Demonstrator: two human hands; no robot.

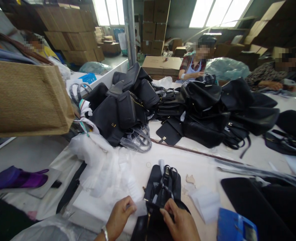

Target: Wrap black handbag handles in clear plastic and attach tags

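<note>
A small black backpack [151, 179] with buckled straps and a gold zip lies on the white table in front of me. My left hand [120, 214], with a bracelet at the wrist, is beside its left edge. Thumb and fingers there pinch a piece of thin white wrapping sheet [140, 208]. On the right, my right hand [179, 219] has curled fingers gripping the backpack near its upper edge. The backpack's lower part runs out of view at the bottom. A heap of translucent white wrapping sheets [97, 167] lies to the left.
Black bags [203, 127] are piled across the table. A woven tan bag [24, 100] hangs at left above a purple pouch [17, 177]. Crumpled white paper [206, 202], a blue object [235, 226] and black panels [258, 201] lie right. Co-workers sit beyond.
</note>
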